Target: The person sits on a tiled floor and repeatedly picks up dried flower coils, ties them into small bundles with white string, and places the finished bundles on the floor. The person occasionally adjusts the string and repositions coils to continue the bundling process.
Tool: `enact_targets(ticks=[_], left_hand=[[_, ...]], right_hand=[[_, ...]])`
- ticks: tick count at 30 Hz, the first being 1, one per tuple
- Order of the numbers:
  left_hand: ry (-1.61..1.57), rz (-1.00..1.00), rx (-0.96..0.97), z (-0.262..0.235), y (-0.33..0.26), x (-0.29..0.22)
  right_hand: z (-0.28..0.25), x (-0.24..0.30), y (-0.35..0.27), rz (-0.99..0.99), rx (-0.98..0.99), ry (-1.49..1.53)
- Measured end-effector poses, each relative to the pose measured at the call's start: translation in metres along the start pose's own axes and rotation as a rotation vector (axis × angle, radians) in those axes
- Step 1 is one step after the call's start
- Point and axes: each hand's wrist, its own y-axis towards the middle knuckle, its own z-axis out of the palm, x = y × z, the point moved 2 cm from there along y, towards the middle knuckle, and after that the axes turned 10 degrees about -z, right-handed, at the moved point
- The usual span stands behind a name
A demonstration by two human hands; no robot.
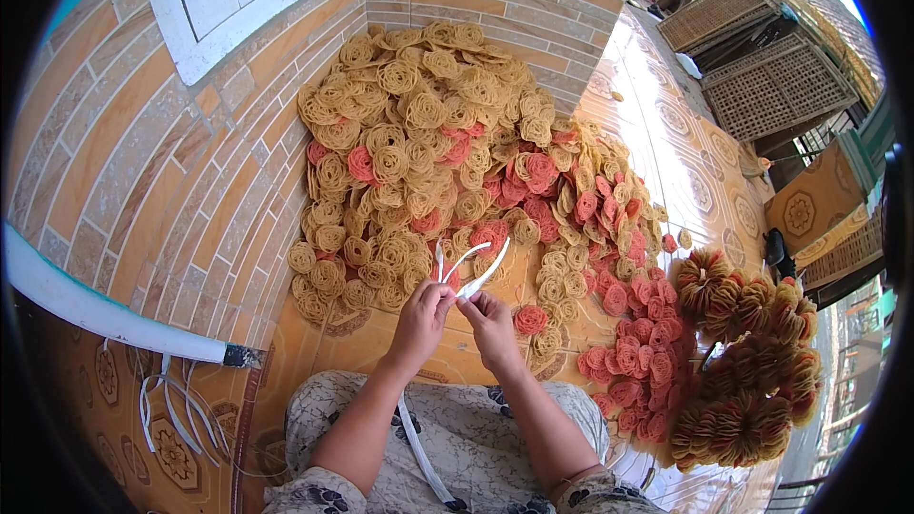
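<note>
Above my lap, my left hand point(420, 316) and my right hand point(494, 326) are close together, fingertips pinched on a white strip point(488, 271). Several narrow ends of it fan upward from between the fingers. Below the left hand a white length point(419, 447) trails down over my patterned trousers. Just beyond the hands lies a big heap of tan, lacy, rosette-shaped discs point(424, 109), with pink discs point(657, 357) mixed in and gathered mostly on its right side. A single pink disc point(530, 320) is close to my right hand.
Bundled rings of tan and reddish discs point(747, 419) stand at the right. More white strips point(176, 405) hang from a white ledge point(114, 309) at the left. A brick-patterned wall point(171, 162) backs the heap. Woven panels point(781, 86) lean at the far right, near a dark shoe point(778, 253).
</note>
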Motion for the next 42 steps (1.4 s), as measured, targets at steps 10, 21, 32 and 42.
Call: enact_targets(ticks=[10, 21, 32, 42], left_hand=[[-0.205, -0.198, 0.018, 0.011, -0.006, -0.002], [-0.537, -0.520, 0.177, 0.005, -0.002, 0.032], [-1.128, -0.724, 0.038, -0.001, 0.002, 0.036], [-0.980, -0.731, 0.221, 0.012, -0.005, 0.017]], right_hand=[[-0.007, 0.006, 0.003, 0.075, -0.055, 0.225], [-0.100, 0.038, 0.034, -0.332, -0.720, 0.072], [-0.015, 0.013, 0.010, 0.394, 0.176, -0.174], [-0.009, 0.004, 0.009, 0.156, 0.012, 0.018]])
